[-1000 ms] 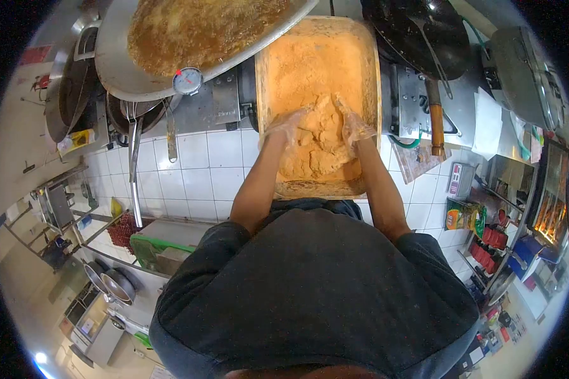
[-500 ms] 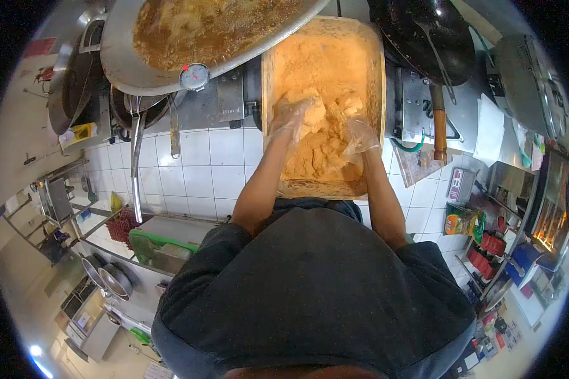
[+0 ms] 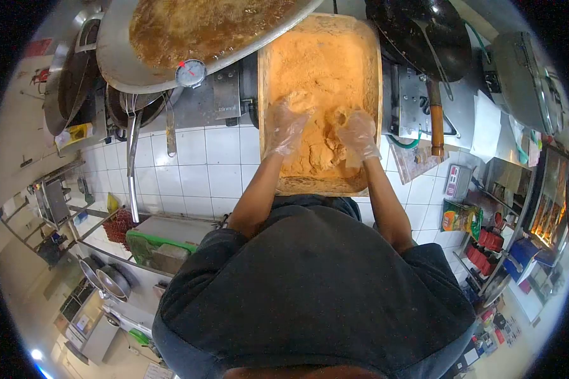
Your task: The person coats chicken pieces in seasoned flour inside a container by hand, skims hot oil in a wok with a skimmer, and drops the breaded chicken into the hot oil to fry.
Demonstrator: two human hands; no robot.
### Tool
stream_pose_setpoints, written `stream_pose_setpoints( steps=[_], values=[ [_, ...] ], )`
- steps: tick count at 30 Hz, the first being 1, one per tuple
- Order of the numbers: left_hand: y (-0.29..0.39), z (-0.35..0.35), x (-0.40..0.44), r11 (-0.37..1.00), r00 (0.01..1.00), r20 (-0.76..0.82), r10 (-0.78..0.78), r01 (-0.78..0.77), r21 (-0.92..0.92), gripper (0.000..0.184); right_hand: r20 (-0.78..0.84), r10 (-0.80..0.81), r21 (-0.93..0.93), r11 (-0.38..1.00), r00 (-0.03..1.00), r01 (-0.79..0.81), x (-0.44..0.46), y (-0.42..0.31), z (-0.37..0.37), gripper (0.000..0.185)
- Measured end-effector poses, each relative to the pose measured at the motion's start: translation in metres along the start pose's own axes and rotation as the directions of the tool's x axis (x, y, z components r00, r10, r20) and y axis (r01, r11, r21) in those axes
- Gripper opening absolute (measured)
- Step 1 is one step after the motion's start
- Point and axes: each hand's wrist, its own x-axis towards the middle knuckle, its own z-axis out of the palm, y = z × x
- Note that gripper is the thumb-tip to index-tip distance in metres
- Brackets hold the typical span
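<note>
A deep rectangular tub [image 3: 263,82] is part filled with orange-tinted breading flour [image 3: 325,54]. Inside it, on the left, my left hand [image 3: 287,128] wears a clear plastic glove, its fingers curled into the flour beside a coated lump [image 3: 300,100]. What those fingers hold, if anything, is buried. My right hand [image 3: 358,134], gloved likewise, is closed around a flour-coated piece [image 3: 340,116] at the tub's right side. Between the hands lies a mound of clumpy flour [image 3: 319,148], with any pieces in it hidden by the coating.
A large pan of bubbling oil [image 3: 202,31] with a dial thermometer [image 3: 190,73] stands beyond the tub's left. A dark wok [image 3: 417,38] sits at the right, near a wooden handle [image 3: 437,120]. Metal strainer handles [image 3: 132,158] stick out at left.
Both hands have drawn slightly toward me and lower into the flour. The coated lumps that showed in them are now less visible. The view has shifted a little.
</note>
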Motion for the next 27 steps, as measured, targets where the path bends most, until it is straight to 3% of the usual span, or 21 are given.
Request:
stream_pose_setpoints(
  steps=[2, 3, 4, 5, 6, 7, 9, 10, 12, 13, 14, 16, 17, 18, 19, 21, 22, 24, 26, 27],
  values=[
    [-0.01, -0.006, 0.007, 0.991, 1.0, 0.004, -0.001, 0.0, 0.133, 0.028, -0.058, -0.144, -0.147, 0.98, 0.988, 0.134, -0.014, -0.043, -0.047, 0.034],
    [-0.011, -0.006, 0.005, 0.967, 1.0, 0.003, 0.011, -0.011, 0.255, 0.027, -0.143, -0.272, -0.468, 0.866, 0.952, 0.177, -0.016, -0.044, -0.041, 0.032],
    [-0.012, -0.007, 0.003, 0.928, 1.0, 0.002, 0.022, -0.021, 0.372, 0.026, -0.225, -0.393, -0.738, 0.666, 0.892, 0.107, -0.018, -0.044, -0.034, 0.031],
    [-0.001, -0.007, 0.001, 0.866, 0.998, 0.004, 0.056, -0.051, 0.498, 0.026, -0.225, -0.581, -0.972, 0.191, 0.782, -0.137, 0.001, -0.012, 0.023, 0.028],
    [0.006, -0.008, 0.001, 0.785, 0.996, 0.009, 0.09, -0.077, 0.615, 0.026, -0.12, -0.656, -0.941, -0.164, 0.745, -0.296, 0.009, -0.001, 0.036, 0.025],
    [-0.012, -0.008, 0.004, 0.735, 0.962, 0.032, 0.27, -0.227, 0.638, 0.024, -0.013, -0.719, -0.752, -0.45, 0.694, -0.481, 0.013, 0.002, 0.039, 0.022],
    [-0.042, -0.008, 0.002, 0.561, 0.805, 0.089, 0.586, -0.482, 0.673, 0.021, 0.153, -0.657, -0.475, -0.704, 0.738, -0.528, 0.016, 0.013, 0.045, 0.015],
    [-0.044, -0.007, -0.006, 0.577, 0.853, 0.079, 0.515, -0.414, 0.704, 0.019, -0.025, -0.744, -0.467, -0.582, 0.668, -0.666, 0.016, 0.014, 0.051, 0.013],
    [-0.035, -0.009, -0.012, 0.583, 0.924, 0.049, 0.379, -0.279, 0.763, 0.015, -0.375, -0.824, -0.347, -0.3, 0.425, -0.888, 0.034, 0.01, 0.061, 0.009],
    [-0.03, -0.012, -0.01, 0.635, 0.928, 0.037, 0.37, -0.282, 0.719, 0.016, -0.217, -0.788, -0.671, -0.309, 0.577, -0.675, 0.036, 0.019, 0.058, 0.008],
    [-0.027, -0.014, -0.01, 0.687, 0.934, 0.027, 0.355, -0.281, 0.671, 0.016, -0.007, -0.753, -0.889, -0.296, 0.657, -0.349, 0.034, 0.034, 0.053, 0.007],
    [-0.02, -0.015, -0.016, 0.752, 0.938, 0.005, 0.345, -0.28, 0.597, 0.017, 0.089, -0.708, -0.995, -0.028, 0.7, 0.098, 0.026, 0.043, 0.056, 0.007],
    [-0.015, -0.015, -0.015, 0.765, 0.933, -0.014, 0.359, -0.286, 0.577, 0.018, -0.038, -0.662, -0.969, 0.207, 0.749, 0.135, 0.029, 0.038, 0.062, 0.009],
    [-0.007, -0.016, -0.014, 0.778, 0.928, -0.033, 0.371, -0.291, 0.557, 0.019, -0.098, -0.694, -0.979, 0.197, 0.713, 0.058, 0.035, 0.041, 0.061, 0.012],
    [0.011, -0.017, -0.012, 0.865, 0.959, -0.058, 0.278, -0.224, 0.449, 0.02, -0.157, -0.722, -0.981, 0.194, 0.673, -0.02, 0.037, 0.035, 0.051, 0.015],
    [0.043, -0.018, -0.018, 0.977, 0.996, -0.067, 0.059, -0.044, 0.208, 0.022, -0.199, -0.792, -0.881, 0.403, 0.578, 0.249, 0.02, 0.031, 0.003, 0.025],
    [0.052, -0.018, -0.015, 0.975, 0.999, -0.039, -0.004, 0.012, 0.22, 0.026, -0.211, -0.813, -0.756, 0.488, 0.543, 0.436, 0.006, 0.02, -0.032, 0.031],
    [0.063, -0.014, -0.006, 0.961, 0.991, 0.023, -0.129, 0.119, 0.25, 0.037, -0.17, -0.769, -0.442, 0.619, 0.617, 0.649, -0.018, -0.009, -0.086, 0.041],
    [0.043, -0.007, 0.003, 0.987, 0.986, 0.156, -0.053, 0.027, 0.158, 0.047, 0.057, -0.485, -0.186, 0.854, 0.873, 0.487, -0.031, -0.058, -0.128, 0.042],
    [0.041, 0.0, 0.002, 0.999, 0.98, 0.195, -0.035, 0.035, 0.003, 0.049, 0.203, -0.322, -0.078, 0.936, 0.925, 0.343, -0.035, -0.066, -0.135, 0.043]
  ],
)
